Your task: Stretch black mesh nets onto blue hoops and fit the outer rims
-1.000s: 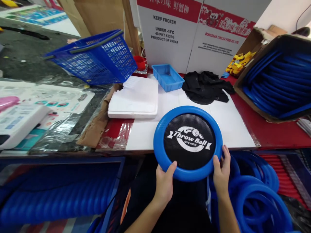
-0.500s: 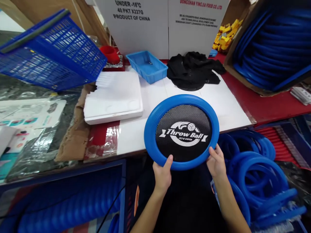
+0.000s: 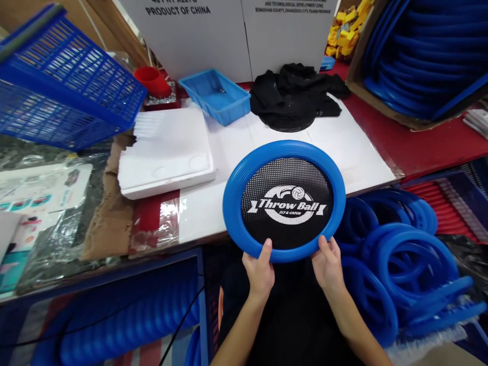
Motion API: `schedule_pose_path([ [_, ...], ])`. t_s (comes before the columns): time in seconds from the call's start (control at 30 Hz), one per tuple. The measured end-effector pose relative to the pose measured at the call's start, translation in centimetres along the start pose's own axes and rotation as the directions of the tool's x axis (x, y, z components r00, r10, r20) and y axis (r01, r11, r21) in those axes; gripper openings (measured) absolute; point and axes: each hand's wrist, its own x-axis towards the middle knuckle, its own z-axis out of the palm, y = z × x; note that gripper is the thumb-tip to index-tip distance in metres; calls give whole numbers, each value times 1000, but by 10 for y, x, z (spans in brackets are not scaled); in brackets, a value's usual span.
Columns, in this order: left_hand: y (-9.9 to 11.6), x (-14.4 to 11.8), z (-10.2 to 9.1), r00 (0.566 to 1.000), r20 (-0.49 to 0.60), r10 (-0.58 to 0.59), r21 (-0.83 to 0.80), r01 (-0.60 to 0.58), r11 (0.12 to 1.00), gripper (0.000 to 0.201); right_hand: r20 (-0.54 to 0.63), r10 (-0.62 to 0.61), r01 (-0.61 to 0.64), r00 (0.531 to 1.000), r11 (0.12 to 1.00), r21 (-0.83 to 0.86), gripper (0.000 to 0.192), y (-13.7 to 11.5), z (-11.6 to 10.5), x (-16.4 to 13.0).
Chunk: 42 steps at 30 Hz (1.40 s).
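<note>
Disc, blue-rimmed with black mesh reading "Throw Ball", held at its near edge over the table front; left hand and right hand both grip the rim, thumbs on top, beside loose blue rings

The disc lies on the table edge, foam slab left, cloth behind.

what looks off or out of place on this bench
The blue basket sits tilted on its side rather than upright, and black cloth lies crumpled on the white board. The disc in both hands looks intact.
</note>
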Motion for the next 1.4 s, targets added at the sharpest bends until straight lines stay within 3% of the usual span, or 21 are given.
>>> schedule_pose_path([
  [0.13, -6, -5, 0, 1000, -2, -11, 12, 11, 1000, 38, 7, -14, 15, 1000, 1000, -3, 49, -1, -10, 13],
  [0.27, 0, 10, -13, 995, 94, -44, 14, 43, 999, 49, 72, 26, -25, 997, 1000, -8, 50, 2, -28, 20],
  [0.4, 33, 36, -32, 981, 106, 161, 37, -166, 985, 64, 132, 132, -118, 982, 987, -113, 59, 15, -61, 25],
  [0.53, 76, 42, -43, 928, 248, 278, 292, -345, 892, 68, 89, 116, -95, 989, 972, -216, 69, 2, -95, 47],
  [0.6, 92, 38, -46, 878, 367, 308, 356, -438, 825, 65, 62, 4, 11, 998, 970, -243, 71, -25, -101, 64],
  [0.67, 106, 34, -49, 782, 522, 340, 371, -568, 735, 59, 91, -192, 212, 977, 924, -318, 71, -65, -98, 76],
  [0.7, 112, 33, -51, 715, 608, 346, 364, -638, 679, 56, 180, -265, 316, 947, 865, -390, 70, -87, -93, 79],
  [0.77, 126, 34, -54, 571, 743, 350, 313, -758, 572, 52, 461, -230, 486, 857, 660, -574, 65, -130, -76, 76],
  [0.83, 142, 38, -58, 464, 798, 385, 237, -828, 508, 50, 691, -149, 663, 708, 479, -575, 60, -164, -54, 66],
  [0.9, 158, 42, -60, 388, 831, 399, 150, -847, 510, 49, 821, -121, 785, 558, 399, -475, 57, -183, -32, 54],
  [0.97, 172, 45, -60, 301, 879, 370, 72, -851, 521, 50, 886, -86, 837, 456, 378, -395, 52, -191, -13, 46],
  [1.07, 185, 41, -56, 207, 925, 319, 62, -909, 411, 50, 927, -63, 881, 371, 340, -329, 47, -191, 1, 43],
  [1.2, 186, 33, -47, 158, 922, 354, 89, -975, 205, 50, 946, -25, 907, 322, 294, -301, 53, -190, 9, 45],
  [1.27, 183, 33, -43, 112, 913, 392, 49, -985, 166, 56, 957, -16, 920, 290, 280, -274, 56, -191, 14, 41],
  [1.4, 177, 34, -36, 15, 910, 413, -36, -993, 114, 76, 985, 38, 967, 167, 190, -171, 71, -196, 31, 23],
])
